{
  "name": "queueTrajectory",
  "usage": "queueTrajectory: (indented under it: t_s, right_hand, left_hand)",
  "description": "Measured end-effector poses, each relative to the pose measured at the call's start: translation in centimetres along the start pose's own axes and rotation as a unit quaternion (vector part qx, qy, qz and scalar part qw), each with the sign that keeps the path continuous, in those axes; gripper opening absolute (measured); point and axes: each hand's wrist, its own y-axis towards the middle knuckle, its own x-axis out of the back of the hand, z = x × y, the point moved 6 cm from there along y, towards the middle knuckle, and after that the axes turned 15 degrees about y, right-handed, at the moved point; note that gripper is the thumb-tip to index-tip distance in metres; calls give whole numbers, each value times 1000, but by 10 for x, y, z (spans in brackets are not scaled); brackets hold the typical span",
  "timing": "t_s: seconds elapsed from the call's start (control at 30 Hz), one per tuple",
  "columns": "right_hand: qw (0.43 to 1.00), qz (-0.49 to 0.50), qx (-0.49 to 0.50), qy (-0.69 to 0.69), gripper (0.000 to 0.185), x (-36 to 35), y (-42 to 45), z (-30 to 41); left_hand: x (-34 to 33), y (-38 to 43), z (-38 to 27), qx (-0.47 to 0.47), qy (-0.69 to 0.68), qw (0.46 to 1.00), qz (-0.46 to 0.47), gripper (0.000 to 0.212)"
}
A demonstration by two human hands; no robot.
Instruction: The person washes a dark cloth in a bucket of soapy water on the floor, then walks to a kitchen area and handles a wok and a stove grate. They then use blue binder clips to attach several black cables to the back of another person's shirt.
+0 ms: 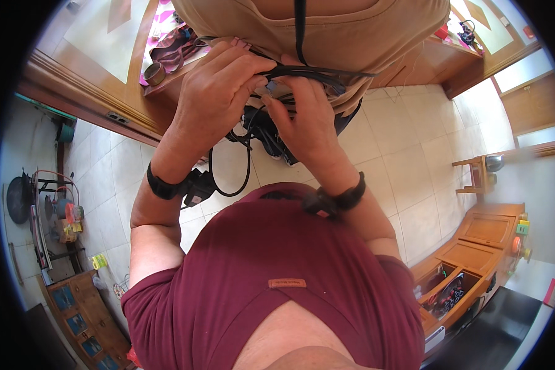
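My left hand [208, 88] has its fingertips and thumb closed on a bundle of thin black cables [314, 70]. Close beside it, my right hand [307, 115] pinches the cables between thumb and bent fingers. A small grey connector [271, 86] shows between the two thumbs; which hand grips it is unclear. The bundle lies against the tan shirt [342, 32] of a person standing before me. Below my left hand hangs a loop of thicker black cable [230, 192]. Both wrists wear black straps with boxy devices, one on the left [199, 187] and one on the right [321, 203].
Behind the other person, a wooden counter [162, 95] carries a plaid cloth [175, 46] and a round tin [154, 74]. A wooden cabinet [471, 249] with an open drawer stands at right. Wok-like pans [21, 199] are at far left. The floor [407, 162] is tiled.
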Motion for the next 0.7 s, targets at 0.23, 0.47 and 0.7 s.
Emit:
queueTrajectory:
  t_s: [0.23,0.47,0.7]
  right_hand:
    - [994,-46,94,-8,31,5,-15,3]
    - [988,-79,121,54,29,12,-24,-1]
    - [979,-79,166,91,26,16,-26,-8]
  left_hand:
    - [-1,-5,5,60,-32,997,37,20]
    - [-8,-7,3,71,-7,993,98,29]
    - [-11,-9,2,80,-30,995,59,26]
